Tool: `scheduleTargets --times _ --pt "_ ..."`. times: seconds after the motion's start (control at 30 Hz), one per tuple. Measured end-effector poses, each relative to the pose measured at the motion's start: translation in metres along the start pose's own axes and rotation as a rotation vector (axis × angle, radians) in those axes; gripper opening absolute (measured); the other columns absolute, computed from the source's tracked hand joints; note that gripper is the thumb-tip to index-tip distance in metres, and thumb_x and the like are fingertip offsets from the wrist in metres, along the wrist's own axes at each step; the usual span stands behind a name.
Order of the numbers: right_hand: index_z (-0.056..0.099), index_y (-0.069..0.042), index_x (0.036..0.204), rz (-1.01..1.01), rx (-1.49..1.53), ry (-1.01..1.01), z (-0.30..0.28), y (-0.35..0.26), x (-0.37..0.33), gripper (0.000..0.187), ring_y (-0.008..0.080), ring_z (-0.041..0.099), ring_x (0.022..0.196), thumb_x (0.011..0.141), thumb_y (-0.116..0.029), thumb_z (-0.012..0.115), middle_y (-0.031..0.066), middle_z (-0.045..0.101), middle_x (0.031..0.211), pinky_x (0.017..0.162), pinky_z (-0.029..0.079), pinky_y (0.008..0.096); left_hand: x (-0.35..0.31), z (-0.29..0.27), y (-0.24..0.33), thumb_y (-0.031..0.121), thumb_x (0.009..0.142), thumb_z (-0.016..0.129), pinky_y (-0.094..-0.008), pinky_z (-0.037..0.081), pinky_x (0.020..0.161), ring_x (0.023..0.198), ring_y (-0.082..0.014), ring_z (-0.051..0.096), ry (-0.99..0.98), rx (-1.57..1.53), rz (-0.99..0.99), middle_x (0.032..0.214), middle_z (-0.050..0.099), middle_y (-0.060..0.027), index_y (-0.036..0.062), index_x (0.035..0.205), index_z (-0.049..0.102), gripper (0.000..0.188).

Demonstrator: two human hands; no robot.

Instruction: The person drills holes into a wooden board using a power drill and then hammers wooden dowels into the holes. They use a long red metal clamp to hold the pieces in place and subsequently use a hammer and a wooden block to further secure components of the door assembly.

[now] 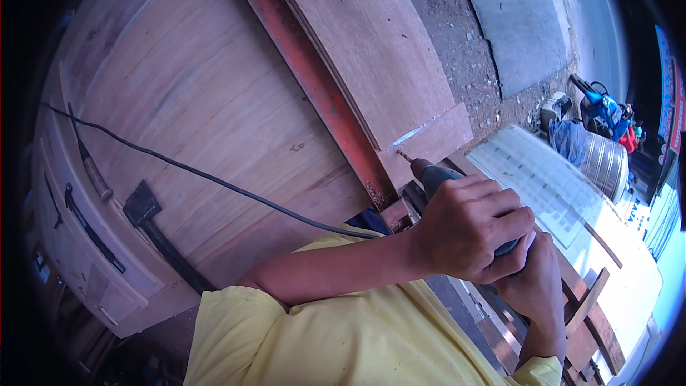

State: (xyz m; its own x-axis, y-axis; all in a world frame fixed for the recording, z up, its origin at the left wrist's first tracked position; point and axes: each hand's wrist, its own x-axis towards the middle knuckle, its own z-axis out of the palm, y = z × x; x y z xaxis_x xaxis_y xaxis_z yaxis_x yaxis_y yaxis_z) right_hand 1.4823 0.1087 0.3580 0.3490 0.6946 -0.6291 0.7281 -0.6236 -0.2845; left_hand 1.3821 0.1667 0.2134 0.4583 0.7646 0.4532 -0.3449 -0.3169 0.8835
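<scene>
My left hand point(471, 225) is wrapped over the body of a dark power drill point(431, 175). Behind it, my right hand point(532, 279) grips the rear of the same drill, its fingers partly hidden by the left. The drill points up and to the left. Its bit point(404, 156) meets the face of a wooden board point(429, 134), close to the board's near end; how deep the tip sits cannot be seen. A pale, shiny line crosses the wood just beyond the bit. A red metal channel point(307, 64) runs along the board's left edge, with shavings at its near end.
On the left lies a broad wooden panel point(229, 86), crossed by a black cable point(179, 164). A flat-headed tool point(145, 204), a chisel-like tool point(96, 177) and a black bar point(93, 232) rest there. Wood offcuts point(597, 314) and a metal drum point(606, 164) stand right.
</scene>
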Motion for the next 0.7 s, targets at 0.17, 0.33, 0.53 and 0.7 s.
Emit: scheduleTargets --times 0.17,0.33,0.53,0.7 --pt "0.068 0.002 0.108 -0.026 -0.024 -0.019 -0.003 0.001 0.008 0.032 0.0511 0.069 0.080 0.077 -0.003 0.071 0.0269 0.069 0.082 0.073 0.058 0.0483 0.000 -0.002 -0.003 0.022 0.086 0.070 -0.0440 0.059 0.070 0.074 -0.0312 0.073 0.007 0.014 -0.004 0.092 0.075 -0.0128 0.0004 0.100 0.074 0.026" --pt "0.068 0.001 0.109 0.007 -0.012 -0.033 -0.002 0.000 0.007 0.032 0.0511 0.070 0.081 0.078 -0.005 0.072 0.0263 0.070 0.081 0.074 0.058 0.0499 -0.002 -0.003 -0.004 0.022 0.086 0.069 -0.0432 0.058 0.069 0.073 -0.0306 0.073 0.018 -0.001 -0.002 0.093 0.075 -0.0128 0.0004 0.100 0.074 0.026" --pt "0.066 0.000 0.112 -0.017 -0.117 -0.114 0.003 0.011 0.017 0.036 0.0512 0.070 0.077 0.078 -0.009 0.073 0.0273 0.071 0.080 0.074 0.057 0.0557 -0.008 -0.008 -0.012 0.019 0.088 0.067 -0.0418 0.060 0.072 0.079 -0.0310 0.076 0.019 0.020 -0.007 0.098 0.078 -0.0148 0.0004 0.101 0.076 0.024" --pt "0.065 0.001 0.120 0.013 -0.102 -0.205 -0.003 0.018 0.023 0.046 0.0508 0.071 0.079 0.077 -0.011 0.075 0.0273 0.072 0.081 0.074 0.057 0.0582 -0.004 -0.006 -0.018 0.015 0.091 0.063 -0.0438 0.063 0.076 0.082 -0.0325 0.078 -0.015 0.010 -0.001 0.099 0.080 -0.0164 -0.0004 0.103 0.075 0.023"
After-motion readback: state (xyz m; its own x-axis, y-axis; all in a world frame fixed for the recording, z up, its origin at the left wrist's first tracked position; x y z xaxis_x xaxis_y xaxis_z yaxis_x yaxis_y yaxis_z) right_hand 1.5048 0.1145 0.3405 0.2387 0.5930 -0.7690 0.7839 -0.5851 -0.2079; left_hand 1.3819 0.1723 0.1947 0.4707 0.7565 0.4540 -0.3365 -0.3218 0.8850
